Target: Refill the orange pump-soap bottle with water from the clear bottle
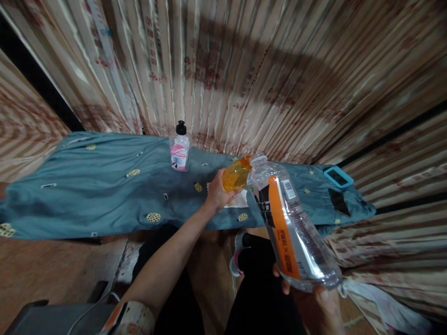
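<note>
My right hand (pixel 316 291) grips the base of a large clear plastic bottle (pixel 291 223) with an orange label, tilted so its open neck points up and left. My left hand (pixel 218 190) holds a small amber-yellow bottle (pixel 236 173) whose mouth sits against the neck of the large bottle. Both bottles hover over the near edge of a low surface covered by a teal cloth (pixel 104 186).
A small clear bottle with a black cap and pink label (pixel 180 148) stands at the back of the cloth. A blue-cased phone (pixel 337 177) and a dark phone (pixel 339 202) lie at the right end. White paper (pixel 239 200) lies under my left hand. Striped curtains hang behind.
</note>
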Tool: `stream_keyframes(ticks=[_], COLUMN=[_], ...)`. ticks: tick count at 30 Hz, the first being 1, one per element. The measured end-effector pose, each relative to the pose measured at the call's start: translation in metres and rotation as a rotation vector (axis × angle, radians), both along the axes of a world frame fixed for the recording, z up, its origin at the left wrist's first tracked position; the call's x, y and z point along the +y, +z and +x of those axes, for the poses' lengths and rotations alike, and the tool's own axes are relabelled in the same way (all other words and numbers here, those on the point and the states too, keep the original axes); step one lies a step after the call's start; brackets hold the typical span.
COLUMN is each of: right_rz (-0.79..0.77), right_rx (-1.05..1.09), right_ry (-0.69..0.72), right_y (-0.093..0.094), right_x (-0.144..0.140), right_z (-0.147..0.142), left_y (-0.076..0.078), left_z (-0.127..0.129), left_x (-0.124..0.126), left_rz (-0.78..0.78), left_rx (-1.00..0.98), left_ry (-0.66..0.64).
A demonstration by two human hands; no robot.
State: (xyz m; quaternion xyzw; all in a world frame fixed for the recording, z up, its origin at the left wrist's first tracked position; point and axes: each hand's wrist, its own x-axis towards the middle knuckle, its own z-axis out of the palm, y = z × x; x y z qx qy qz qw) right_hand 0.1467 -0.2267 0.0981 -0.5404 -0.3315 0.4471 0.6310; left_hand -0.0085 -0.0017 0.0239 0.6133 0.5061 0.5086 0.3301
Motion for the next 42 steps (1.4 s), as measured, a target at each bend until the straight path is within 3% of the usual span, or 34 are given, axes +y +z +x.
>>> stream_keyframes(ticks=[42], right_rz=[0.012], right_rx=[0.03], right_ry=[-0.019], right_y=[-0.0022], right_x=[0.001], right_z=[0.0015], left_y=[0.0047], left_z=[-0.0012], left_x=[-0.0032], left_rz=[0.009], left_rx=[-0.001], left_ry=[-0.008])
